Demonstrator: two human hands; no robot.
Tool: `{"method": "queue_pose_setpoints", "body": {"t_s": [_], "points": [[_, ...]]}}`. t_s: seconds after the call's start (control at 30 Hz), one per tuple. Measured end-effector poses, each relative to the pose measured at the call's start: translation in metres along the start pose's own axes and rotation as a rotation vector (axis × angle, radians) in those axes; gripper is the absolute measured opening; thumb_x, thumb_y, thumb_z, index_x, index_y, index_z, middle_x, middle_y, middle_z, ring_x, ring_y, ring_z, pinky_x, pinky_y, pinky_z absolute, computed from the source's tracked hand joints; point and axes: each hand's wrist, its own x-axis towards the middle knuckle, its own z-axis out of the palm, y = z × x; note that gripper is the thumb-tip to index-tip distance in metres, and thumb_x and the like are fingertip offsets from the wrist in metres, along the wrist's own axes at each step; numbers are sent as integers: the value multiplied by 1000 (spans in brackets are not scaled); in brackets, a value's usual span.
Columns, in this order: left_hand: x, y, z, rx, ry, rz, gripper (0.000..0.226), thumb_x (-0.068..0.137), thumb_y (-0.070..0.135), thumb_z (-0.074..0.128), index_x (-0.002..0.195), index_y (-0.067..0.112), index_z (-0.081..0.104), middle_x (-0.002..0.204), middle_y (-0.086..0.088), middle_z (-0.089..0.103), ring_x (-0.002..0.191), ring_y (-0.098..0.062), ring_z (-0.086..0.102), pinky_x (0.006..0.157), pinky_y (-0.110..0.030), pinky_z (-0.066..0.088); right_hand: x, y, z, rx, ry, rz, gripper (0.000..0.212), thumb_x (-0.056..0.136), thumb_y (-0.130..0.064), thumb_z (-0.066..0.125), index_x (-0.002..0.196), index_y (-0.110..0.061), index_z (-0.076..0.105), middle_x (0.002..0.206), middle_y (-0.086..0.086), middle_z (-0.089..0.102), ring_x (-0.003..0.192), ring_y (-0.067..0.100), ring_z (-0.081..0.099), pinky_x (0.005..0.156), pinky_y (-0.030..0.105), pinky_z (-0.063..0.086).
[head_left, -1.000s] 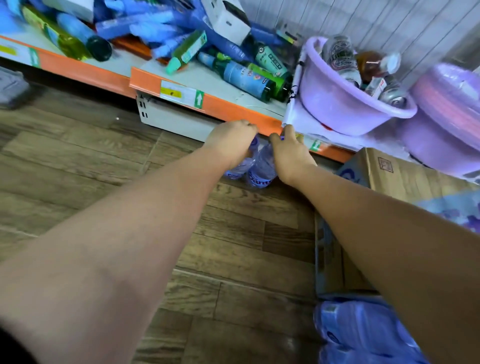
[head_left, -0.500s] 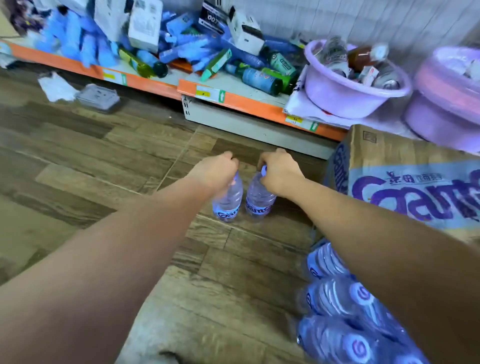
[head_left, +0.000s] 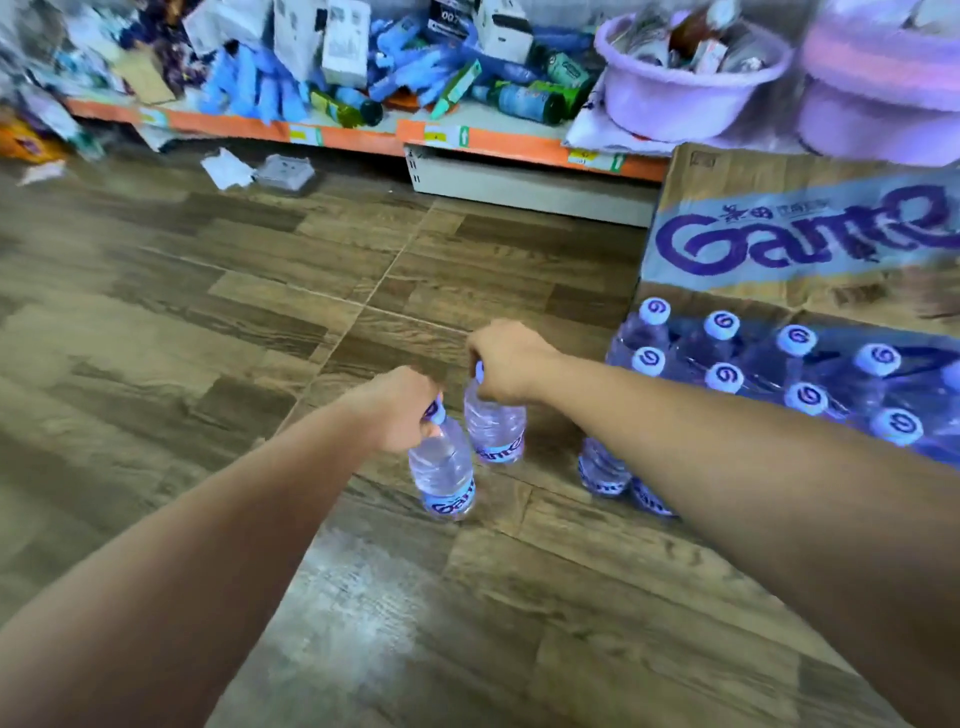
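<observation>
Only the head view here, looking down along both bare forearms. The left hand (head_left: 400, 410) has its fingers curled tight round the neck of the nearer water bottle (head_left: 444, 473), right under the cap, so it's a proper grip and not just a touch. The right hand (head_left: 506, 358) does the same on the farther water bottle (head_left: 493, 431), fingers closed over the cap so only a sliver of it shows. Both bottles are upright and just beside each other, the left one a bit closer to the camera. Their bases are down at floor level, but I honestly can't tell if they're resting on it or a hair off it. The floor (head_left: 208, 312) is wood-look plank with a pale scuffed patch near the camera. Two more loose bottles (head_left: 602, 470) stand just to the right, partly hidden behind the right forearm. Past those is a shrink-wrapped pack of bottles (head_left: 779, 374) with its caps up, and behind it a cardboard box (head_left: 800, 228) with purple lettering. Along the back runs a low shelf (head_left: 519, 143) with an orange front edge, piled with blue packets, boxes and green bottles, plus a purple basin (head_left: 675, 98) full of stuff. A scrap of paper (head_left: 226, 169) and a clear plastic tray (head_left: 285, 174) lie on the floor near the shelf. Room-wise, the right is hemmed in by the pack and the box, while the left and middle floor is wide open planks.
</observation>
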Motion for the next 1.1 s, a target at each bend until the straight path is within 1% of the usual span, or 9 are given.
{"method": "queue_pose_setpoints", "body": {"t_s": [0.07, 0.17, 0.4, 0.53, 0.63, 0.73, 0.83, 0.93, 1.1], "points": [[-7, 11, 10, 68, -36, 55, 31, 85, 31, 60, 102, 6, 64, 106, -15, 68, 105, -32, 61, 85, -32, 47, -18, -5, 11, -23, -24, -16, 28, 80, -12, 63, 108, -8, 66, 119, 17, 63, 113, 31, 60, 85, 29, 49], [-15, 23, 27, 143, -25, 127, 34, 83, 37, 61, 97, 6, 63, 105, -15, 68, 104, -34, 61, 85, -34, 51, -41, -8, 22, -59, -39, -9, 25, 79, -15, 67, 103, -10, 68, 114, 14, 67, 110, 29, 62, 79, 26, 47], [-30, 54, 22, 115, 95, 226, 32, 84, 26, 58, 105, 2, 61, 106, -18, 66, 101, -35, 60, 79, -34, 46, -87, 7, 34, -97, -54, 76, 23, 78, -17, 69, 100, -11, 67, 110, 10, 67, 105, 29, 62, 79, 27, 48], [-29, 81, 21, 96, 138, 287, 29, 84, 23, 59, 107, 6, 59, 111, -16, 61, 105, -33, 58, 84, -35, 47, -117, 29, 33, -98, -28, 114, 16, 78, -13, 66, 94, -13, 64, 108, 9, 67, 103, 28, 61, 71, 27, 42], [-29, 101, 22, 119, 154, 307, 35, 86, 21, 54, 118, 7, 56, 117, -15, 53, 110, -33, 55, 90, -36, 46, -134, 44, 32, -72, -3, 160, 24, 78, -13, 65, 101, -7, 64, 106, 11, 67, 102, 29, 61, 72, 29, 45], [-29, 119, 21, 134, 147, 317, 29, 88, 22, 51, 112, 8, 58, 115, -14, 48, 105, -34, 56, 85, -36, 44, -150, 60, 34, -53, -8, 205, 26, 78, -14, 65, 104, -9, 64, 106, 9, 66, 101, 27, 60, 70, 27, 43], [-30, 137, 19, 141, 149, 329, 25, 89, 20, 49, 108, 6, 57, 115, -13, 47, 103, -34, 56, 77, -33, 40, -164, 71, 32, -38, -31, 239, 28, 79, -14, 65, 107, -10, 65, 95, 4, 59, 93, 22, 56, 69, 26, 40], [-28, 154, 17, 146, 154, 340, 25, 90, 19, 49, 110, 6, 54, 117, -14, 46, 104, -36, 55, 73, -32, 34, -174, 82, 28, -33, -13, 262, 27, 80, -13, 64, 107, -11, 63, 92, 0, 51, 98, 21, 54, 70, 25, 38], [-22, 166, 19, 141, 122, 355, 27, 89, 20, 51, 112, 7, 53, 122, -12, 44, 103, -36, 55, 82, -40, 46, -180, 92, 27, 22, -8, 324, 22, 79, -10, 62, 100, -9, 63, 92, 8, 61, 90, 25, 59, 68, 28, 44]]}}
